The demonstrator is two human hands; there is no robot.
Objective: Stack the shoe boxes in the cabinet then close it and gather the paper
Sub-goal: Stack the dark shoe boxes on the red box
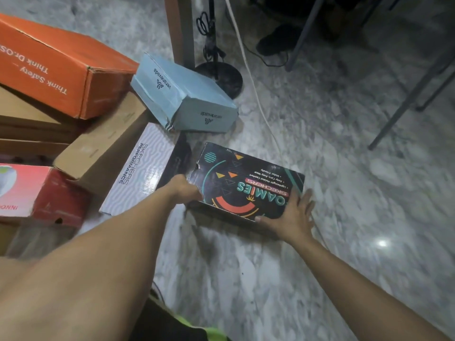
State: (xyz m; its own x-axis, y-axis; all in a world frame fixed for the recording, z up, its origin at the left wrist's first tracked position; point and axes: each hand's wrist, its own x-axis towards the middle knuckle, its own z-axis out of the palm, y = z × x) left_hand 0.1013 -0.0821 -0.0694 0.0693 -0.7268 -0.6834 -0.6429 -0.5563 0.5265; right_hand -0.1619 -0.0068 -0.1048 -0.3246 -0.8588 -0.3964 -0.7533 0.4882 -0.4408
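Note:
A black shoe box (pixel 246 180) with bright coloured print lies flat on the marble floor in the middle of the head view. My left hand (pixel 186 189) grips its left end, fingers curled around the edge. My right hand (pixel 293 215) presses flat on its near right corner, thumb along the front side. To the left lies a heap of other shoe boxes: an orange one (pixel 49 62), a light blue one (pixel 182 94) tilted, a white one (pixel 140 168), a brown cardboard one (pixel 103 146) and a red one (pixel 44 193). No cabinet or paper is in sight.
A round black stand base (pixel 224 77) and a wooden post (pixel 179 28) stand behind the blue box. A white cable (pixel 256 94) runs across the floor past the black box. Grey metal chair legs (pixel 408 102) slant at the right. Bare marble floor (pixel 344 217) spreads right and near.

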